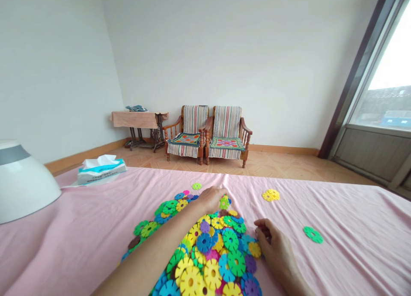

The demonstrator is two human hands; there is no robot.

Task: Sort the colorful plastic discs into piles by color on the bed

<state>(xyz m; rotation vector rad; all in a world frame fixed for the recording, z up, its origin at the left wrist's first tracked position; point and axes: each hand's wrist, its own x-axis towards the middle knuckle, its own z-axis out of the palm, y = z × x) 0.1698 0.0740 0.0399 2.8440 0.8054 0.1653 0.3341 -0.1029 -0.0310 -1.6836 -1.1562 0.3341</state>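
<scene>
Your left hand (210,200) is at 12 o'clock on the disc pile (204,242), grip unclear; your right hand (275,242), fingers loosely parted, at 3 o'clock.

I watched remotely through one camera on the person's head, facing forward and slightly down, near above the left fingers (221,192) and right fingers (264,222) at the bottom, reaching across the pink cloth (356,227) to the far wall (272,64).

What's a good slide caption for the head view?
Left hand over the far end of a colorful heap of notched discs on pink cloth, right hand beside the heap.
</scene>
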